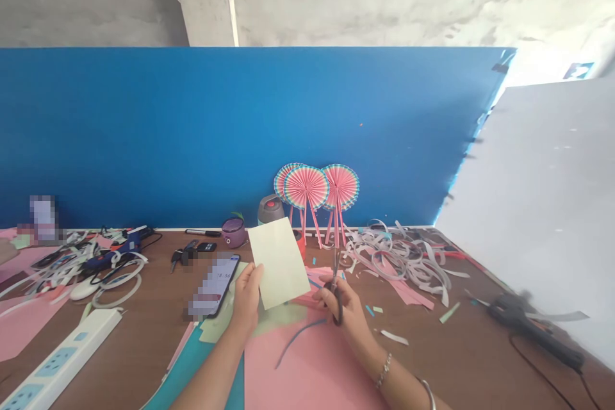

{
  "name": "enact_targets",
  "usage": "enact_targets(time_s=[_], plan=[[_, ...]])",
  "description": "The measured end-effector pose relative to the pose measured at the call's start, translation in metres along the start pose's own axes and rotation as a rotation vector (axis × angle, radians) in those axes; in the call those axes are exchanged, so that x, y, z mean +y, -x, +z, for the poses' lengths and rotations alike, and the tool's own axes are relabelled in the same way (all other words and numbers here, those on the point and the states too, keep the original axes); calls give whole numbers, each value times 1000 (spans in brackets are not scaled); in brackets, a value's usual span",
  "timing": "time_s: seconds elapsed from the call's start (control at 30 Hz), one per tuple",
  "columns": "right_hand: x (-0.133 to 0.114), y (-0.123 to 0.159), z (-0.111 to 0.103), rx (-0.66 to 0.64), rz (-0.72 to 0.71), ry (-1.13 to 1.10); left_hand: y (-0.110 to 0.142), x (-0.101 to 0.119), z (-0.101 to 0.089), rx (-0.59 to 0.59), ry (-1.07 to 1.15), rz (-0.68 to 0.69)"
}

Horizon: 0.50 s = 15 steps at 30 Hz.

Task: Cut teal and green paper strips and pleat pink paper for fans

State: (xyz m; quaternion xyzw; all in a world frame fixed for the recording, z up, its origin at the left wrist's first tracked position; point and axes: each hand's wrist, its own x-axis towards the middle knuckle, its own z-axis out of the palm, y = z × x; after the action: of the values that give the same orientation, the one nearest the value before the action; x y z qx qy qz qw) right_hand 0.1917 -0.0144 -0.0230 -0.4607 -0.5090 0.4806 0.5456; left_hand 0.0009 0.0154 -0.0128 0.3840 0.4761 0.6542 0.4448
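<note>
My left hand [248, 298] is closed on the lower left edge of a pale yellow-green sheet of paper [281, 261], held up and tilted over the table. My right hand [346, 309] grips a pair of scissors [337, 288] by its dark handles, blades pointing up. The scissors stand just right of the sheet, apart from it. Beneath both hands lies pink paper [307, 365], with teal paper [209, 359] and more pale green paper beside it. A thin grey-blue strip [300, 335] curves over the pink paper.
Round pink pleated paper fans [306, 188] lean by the blue partition [230, 128]. Curled white strips [408, 259] heap at the back right. A glue gun [533, 330] lies far right. Leftward are a phone [218, 285], keys [180, 257], a purple pot [233, 232] and a power strip [62, 359].
</note>
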Motion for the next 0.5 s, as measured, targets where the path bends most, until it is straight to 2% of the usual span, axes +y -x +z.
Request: enact_targets(time_s=[0.07, 0.17, 0.33, 0.5], plan=[[-2, -1, -1, 39, -11, -38, 3, 0, 2, -138, -16, -48], [-5, -1, -2, 0, -5, -110, 7, -1, 5, -328, -53, -140], [-5, 1, -2, -11, -54, -170, 13, 0, 8, -483, -79, -196], [-1, 1, -4, -91, 38, -216, 21, 8, 7, -705, 124, -277]])
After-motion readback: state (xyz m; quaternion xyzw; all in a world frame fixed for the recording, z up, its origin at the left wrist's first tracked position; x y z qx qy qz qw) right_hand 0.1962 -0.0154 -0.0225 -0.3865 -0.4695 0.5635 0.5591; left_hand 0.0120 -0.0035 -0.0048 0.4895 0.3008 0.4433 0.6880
